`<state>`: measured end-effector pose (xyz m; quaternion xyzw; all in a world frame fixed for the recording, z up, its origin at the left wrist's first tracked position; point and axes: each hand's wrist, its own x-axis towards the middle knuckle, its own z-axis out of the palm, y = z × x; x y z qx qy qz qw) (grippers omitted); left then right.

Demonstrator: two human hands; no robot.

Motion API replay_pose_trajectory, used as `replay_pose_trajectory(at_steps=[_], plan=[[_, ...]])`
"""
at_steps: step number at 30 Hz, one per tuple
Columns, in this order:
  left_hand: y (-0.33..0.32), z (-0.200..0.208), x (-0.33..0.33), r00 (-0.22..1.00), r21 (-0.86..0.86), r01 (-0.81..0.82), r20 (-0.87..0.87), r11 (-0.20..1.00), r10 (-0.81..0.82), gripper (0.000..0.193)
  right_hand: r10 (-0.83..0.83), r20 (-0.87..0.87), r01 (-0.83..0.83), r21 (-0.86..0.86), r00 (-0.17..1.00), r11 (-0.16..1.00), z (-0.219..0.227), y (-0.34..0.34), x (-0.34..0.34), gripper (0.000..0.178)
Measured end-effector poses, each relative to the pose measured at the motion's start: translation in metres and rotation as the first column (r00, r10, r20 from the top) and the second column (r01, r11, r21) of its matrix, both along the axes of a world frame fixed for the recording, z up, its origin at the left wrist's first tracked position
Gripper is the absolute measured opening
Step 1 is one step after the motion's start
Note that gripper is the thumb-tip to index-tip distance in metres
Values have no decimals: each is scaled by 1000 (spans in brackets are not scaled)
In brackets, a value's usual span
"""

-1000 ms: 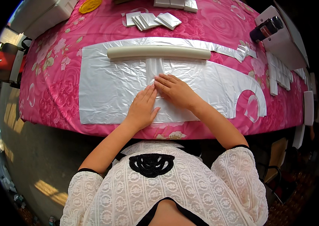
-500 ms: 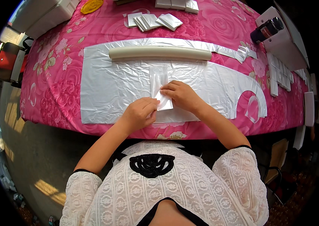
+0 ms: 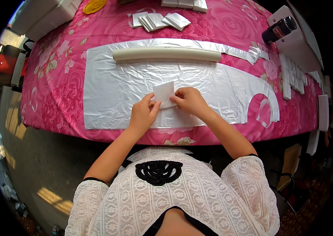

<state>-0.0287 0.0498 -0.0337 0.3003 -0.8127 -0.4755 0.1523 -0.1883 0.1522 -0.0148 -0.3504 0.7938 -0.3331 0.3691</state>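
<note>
A small folded packet of thin white plastic film (image 3: 164, 93) is held up between my two hands. My left hand (image 3: 144, 112) pinches its lower left edge between thumb and fingers. At its right edge, my right hand (image 3: 190, 101) grips it with thumb and bent fingers. Beneath the hands a large silvery-white plastic apron-shaped sheet (image 3: 115, 94) lies spread out, wrinkled, with a rounded cut-out at its right end. Across the sheet's far part rests a long cream tube (image 3: 166, 54).
The table has a pink flowered cloth (image 3: 52, 98). Several folded white packets (image 3: 152, 21) lie beyond the tube, and more packets (image 3: 291, 76) line the right side. A dark bottle (image 3: 279, 30) leans by a white box (image 3: 292, 43). A yellow coil (image 3: 95, 6) sits far left.
The long strip of film has become a compact, squarish packet, now lifted upright between my hands. My left hand has moved slightly left, and my right hand slightly right and down.
</note>
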Motion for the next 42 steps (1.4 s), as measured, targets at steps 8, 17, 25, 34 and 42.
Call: replay_pose_trajectory(at_steps=[8,17,25,34,42], plan=[[-8,2,-1,999,66,49,1,997,-49,64,13,-56,-17,-69,998,998,-5,1,5,22],[-22,18,35,775,-434,545,-65,717,-628,63,266,-708,-575,-237,655,783,-8,68,29,42],[-31,-3,-18,764,-556,626,297,547,-572,70,580,-622,-763,-45,527,645,-18,64,54,63],[-34,-8,-23,761,-606,631,363,485,-538,72,610,-585,-752,1,534,659,-21,76,67,69],[-31,8,-11,775,-634,547,137,547,-617,62,500,-505,-669,-233,704,706,-10,79,55,58]])
